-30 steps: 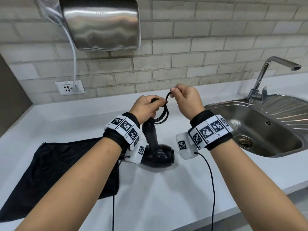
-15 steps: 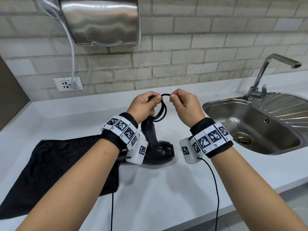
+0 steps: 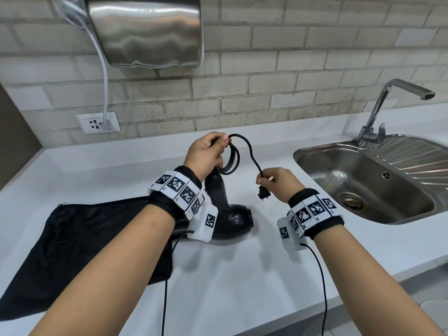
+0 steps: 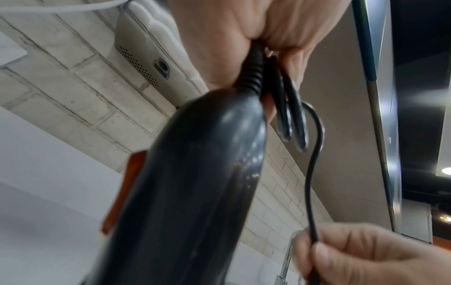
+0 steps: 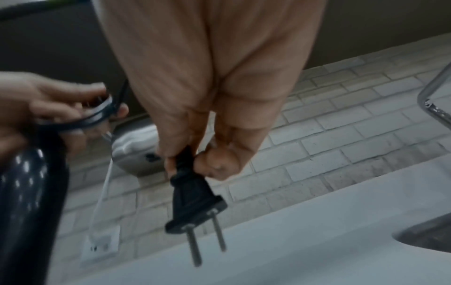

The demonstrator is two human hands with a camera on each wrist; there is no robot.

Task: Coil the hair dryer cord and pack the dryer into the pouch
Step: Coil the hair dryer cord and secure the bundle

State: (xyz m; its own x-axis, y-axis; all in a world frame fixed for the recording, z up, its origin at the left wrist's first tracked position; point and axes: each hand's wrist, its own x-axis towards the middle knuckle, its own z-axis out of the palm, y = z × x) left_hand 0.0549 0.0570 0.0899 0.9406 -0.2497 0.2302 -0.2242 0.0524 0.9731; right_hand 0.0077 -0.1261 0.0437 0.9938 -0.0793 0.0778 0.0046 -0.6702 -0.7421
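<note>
A black hair dryer [image 3: 232, 219] stands with its barrel on the white counter [image 3: 242, 275] and its handle [image 3: 217, 187] pointing up. My left hand [image 3: 206, 154] grips the handle's top together with several loops of black cord [image 3: 230, 158]. The free end of the cord arcs over to my right hand [image 3: 278, 181], which pinches it just above the two-pin plug [image 3: 263, 194]. The plug [image 5: 192, 196] hangs below those fingers in the right wrist view. The coils [image 4: 290, 119] show beside the handle [image 4: 195, 183] in the left wrist view. A black pouch [image 3: 80, 241] lies flat at the left.
A steel sink [image 3: 378, 180] with a tap [image 3: 392, 103] sits to the right. A wall socket [image 3: 98, 122] and a metal hand dryer [image 3: 145, 30] are on the brick wall behind. Thin black wrist-camera cables [image 3: 322, 287] trail off the counter's front edge.
My right hand has slid down and to the right along the cord, away from the left hand, to the plug end. The left hand keeps the coils on the handle.
</note>
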